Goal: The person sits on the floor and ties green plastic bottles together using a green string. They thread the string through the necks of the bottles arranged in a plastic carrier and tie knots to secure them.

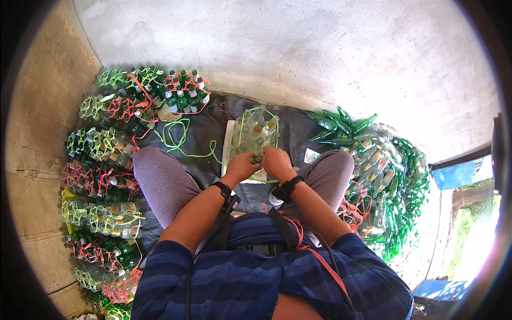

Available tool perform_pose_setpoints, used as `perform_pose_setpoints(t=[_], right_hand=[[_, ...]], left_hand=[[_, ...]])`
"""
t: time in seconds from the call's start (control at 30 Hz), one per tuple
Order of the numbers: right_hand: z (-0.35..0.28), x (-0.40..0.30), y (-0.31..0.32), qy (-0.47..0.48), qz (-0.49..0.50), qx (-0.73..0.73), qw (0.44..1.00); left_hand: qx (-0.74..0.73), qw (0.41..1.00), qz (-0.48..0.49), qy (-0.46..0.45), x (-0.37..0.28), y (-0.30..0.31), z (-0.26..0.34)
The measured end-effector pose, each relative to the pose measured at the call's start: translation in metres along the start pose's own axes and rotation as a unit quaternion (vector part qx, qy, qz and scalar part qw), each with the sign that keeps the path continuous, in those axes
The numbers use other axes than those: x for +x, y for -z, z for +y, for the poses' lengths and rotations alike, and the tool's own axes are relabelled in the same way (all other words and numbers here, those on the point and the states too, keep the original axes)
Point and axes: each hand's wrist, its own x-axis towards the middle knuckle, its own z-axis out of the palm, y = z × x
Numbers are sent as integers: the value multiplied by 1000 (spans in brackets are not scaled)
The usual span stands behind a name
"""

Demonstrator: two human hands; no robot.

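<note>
Between my knees a group of clear glass bottles (pixel 250 134) stands upright on a white board (pixel 229 142). A light green plastic strap (pixel 240 138) runs around the bottle necks, and its loose length coils to the left on the dark sheet. My left hand (pixel 242 166) is at the near side of the group, beside the neck of a bottle (pixel 256 159). Close to it on the right, my right hand (pixel 277 162) has its fingers bent by the same neck. Whether the fingers pinch the strap there is too small to tell.
Bundles of strapped bottles (pixel 108 144) line the left side by a brown wall. A large heap of loose green and clear bottles (pixel 384 172) lies at the right, with red straps (pixel 358 210) beside it. A pale wall (pixel 280 48) rises beyond the dark sheet (pixel 200 136).
</note>
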Motion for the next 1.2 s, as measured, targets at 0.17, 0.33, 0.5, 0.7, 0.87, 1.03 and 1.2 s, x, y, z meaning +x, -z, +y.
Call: perform_pose_setpoints(t=[0.17,0.33,0.5,0.7,0.87,1.03,1.2], right_hand=[[8,-29,-25,17,55,92,994],[25,-26,-52,-102,57,262,958],[29,-27,-66,-161,39,289,943],[48,-22,-86,-29,-31,307,951],[39,-9,-103,-6,35,151,988],[49,-1,-119,-90,22,257,962],[50,-9,-107,-115,-22,321,940]], left_hand=[[39,999,5,14,-4,7,12],[142,988,44,-27,-13,13,23],[184,965,74,-169,-15,11,33],[198,944,62,-255,-5,1,28],[291,907,36,-302,-4,10,58],[310,896,-57,-313,17,1,52],[303,901,-235,-204,45,10,71]])
